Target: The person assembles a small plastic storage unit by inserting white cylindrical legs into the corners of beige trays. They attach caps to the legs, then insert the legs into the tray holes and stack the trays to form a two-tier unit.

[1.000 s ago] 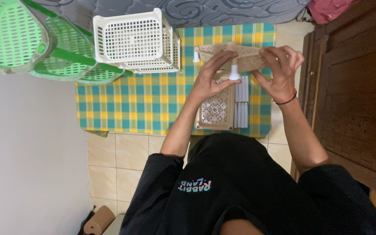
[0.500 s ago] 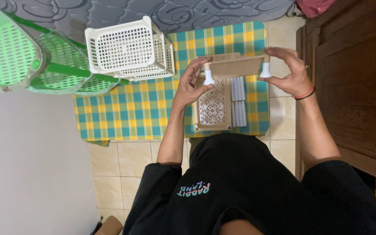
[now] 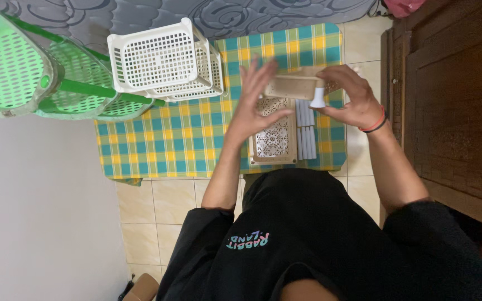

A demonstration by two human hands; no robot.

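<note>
Right hand [image 3: 352,97]: fingers closed around flat beige plastic panel [image 3: 291,87] with short white peg [image 3: 318,98], held above blue-yellow-green checked cloth [image 3: 185,139]. Left hand [image 3: 258,106]: fingers spread wide, gripping nothing, palm just beside panel's left end. Below on cloth: beige perforated patterned plastic panel [image 3: 274,139], grey tubes [image 3: 306,134] alongside. White slotted plastic baskets [image 3: 160,58] stacked left.

Soft even daylight, faint shadows, no glare, sharp centre, slight wide-angle edge distortion
</note>
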